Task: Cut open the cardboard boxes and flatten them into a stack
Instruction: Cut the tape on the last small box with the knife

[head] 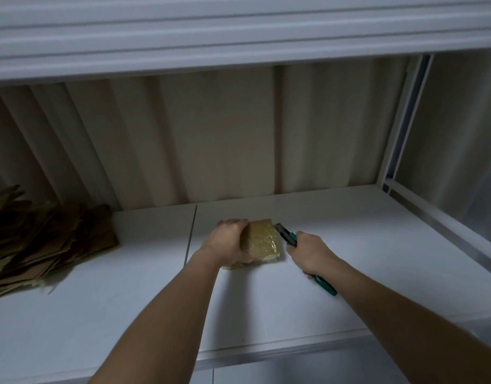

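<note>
With my left hand point(230, 239) clamping the taped box point(262, 239) and right hand point(308, 252) gripping the cutter point(287, 236) at its far-right corner, I'd slice shallowly, away from my fingers.

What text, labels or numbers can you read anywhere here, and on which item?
None readable.
Small tape-wrapped cardboard box, held by the left hand: glossy tape only, no legible print.
Green-handled utility knife in the right hand: no visible marking.
Stack of flattened brown cardboard: too dark and blurred to tell.
</note>
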